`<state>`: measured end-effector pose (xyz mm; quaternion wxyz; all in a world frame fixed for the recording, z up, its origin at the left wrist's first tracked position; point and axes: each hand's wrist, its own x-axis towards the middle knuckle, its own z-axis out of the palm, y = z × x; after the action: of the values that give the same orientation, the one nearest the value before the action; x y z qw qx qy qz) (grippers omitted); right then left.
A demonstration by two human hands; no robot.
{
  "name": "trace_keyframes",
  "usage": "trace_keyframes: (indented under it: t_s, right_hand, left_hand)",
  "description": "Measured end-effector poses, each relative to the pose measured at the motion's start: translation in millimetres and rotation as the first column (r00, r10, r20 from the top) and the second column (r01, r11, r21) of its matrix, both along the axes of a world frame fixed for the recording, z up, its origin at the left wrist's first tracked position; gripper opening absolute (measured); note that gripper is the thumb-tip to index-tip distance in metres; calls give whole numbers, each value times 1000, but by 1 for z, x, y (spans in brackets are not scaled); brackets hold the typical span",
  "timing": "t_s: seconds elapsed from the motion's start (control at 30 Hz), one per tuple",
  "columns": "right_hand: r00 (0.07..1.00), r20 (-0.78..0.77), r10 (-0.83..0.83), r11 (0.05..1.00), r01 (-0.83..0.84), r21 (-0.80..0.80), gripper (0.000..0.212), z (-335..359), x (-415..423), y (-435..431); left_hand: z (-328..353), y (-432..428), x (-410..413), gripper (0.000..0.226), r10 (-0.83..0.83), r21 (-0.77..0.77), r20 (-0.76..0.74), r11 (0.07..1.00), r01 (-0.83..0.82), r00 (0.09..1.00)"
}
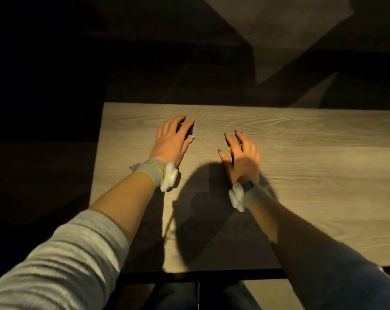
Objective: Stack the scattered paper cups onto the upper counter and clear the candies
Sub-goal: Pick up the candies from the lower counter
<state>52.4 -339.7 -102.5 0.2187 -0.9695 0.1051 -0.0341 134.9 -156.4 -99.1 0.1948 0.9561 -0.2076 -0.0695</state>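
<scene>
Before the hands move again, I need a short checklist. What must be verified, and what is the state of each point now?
1. Right hand holds a candy: ok, a yellow piece shows between its fingers.
2. Left hand holds something: cannot tell, only a dark shape under the curled fingers.
3. Paper cups in view: not ok, none visible.
4. Loose candies left on the wooden table: cannot tell, hands and shadow hide part of it.
5. Upper counter in view: cannot tell, the background is dark.
</scene>
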Motion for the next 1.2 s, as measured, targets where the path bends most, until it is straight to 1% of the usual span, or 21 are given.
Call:
trace_keyframes:
  t_s: [0.07, 0.13, 0.3, 0.4, 0.47, 0.57, 0.63, 0.73, 0.77, 0.83, 0.87, 0.93, 0.97, 1.03, 1.1, 1.2]
  right_hand:
    - [998, 56, 0, 1000, 1, -14, 41, -1, 2, 2]
    - [996, 91, -9, 1000, 10, -9, 33, 1, 5, 4]
    - [998, 59, -36, 999, 37, -14, 19, 2, 12, 8]
    - [999, 39, -7, 1000, 7, -10, 16, 4, 14, 7]
    - [999, 9, 50, 999, -50, -12, 16, 5, 15, 4]
    - [992, -26, 121, 991, -122, -59, 24, 8, 13, -6]
    - [993, -76, 93, 994, -97, -49, 29, 12, 15, -10]
    - [983, -176, -53, 998, 58, 22, 34, 23, 16, -8]
    - [979, -186, -85, 995, 94, 41, 36, 27, 16, -8]
    - [972, -193, -134, 986, 150, 70, 37, 32, 17, -10]
    - [971, -188, -151, 982, 169, 87, 37, 36, 15, -12]
    - [967, -172, -186, 971, 208, 117, 32, 44, 13, -17]
    - [964, -170, -206, 966, 229, 124, 30, 48, 12, -20]
    - [959, -152, -241, 955, 262, 137, 35, 59, 11, -28]
    - [959, -110, -262, 951, 276, 142, 37, 75, 6, -40]
    - [966, -107, -234, 963, 245, 112, 28, 89, 7, -52]
  left_hand:
    - [-3, 1, -3, 39, 32, -58, 54, 998, -29, 998]
    - [-4, 0, -5, 33, 67, -82, 64, 995, -62, 996]
    - [-6, -3, -3, 30, 118, -90, 56, 990, -113, 991]
    - [-5, -2, -1, 32, 83, -93, 50, 993, -78, 995]
    - [-2, -1, 2, 34, 39, -42, 77, 998, -36, 996]
    - [6, -2, 7, 31, 22, 15, 84, 1000, -23, 996]
    - [12, -2, 12, 33, 48, 48, 26, 998, -49, 999]
    - [22, -3, 18, 38, 52, 98, -94, 994, -43, 994]
    - [27, -2, 19, 39, 50, 85, -140, 996, -38, 989]
    - [33, -1, 19, 37, 66, -14, -273, 997, -72, 960]
    - [35, 1, 17, 36, 75, -66, -335, 993, -102, 939]
    - [41, 2, 14, 38, 95, -113, -411, 982, -154, 907]
    - [45, 1, 14, 38, 99, -121, -435, 979, -167, 895]
    - [52, -5, 15, 38, 119, -126, -462, 972, -198, 879]
    - [67, -17, 15, 38, 122, -146, -436, 968, -204, 892]
    - [81, -33, 18, 31, 72, -157, -428, 976, -152, 901]
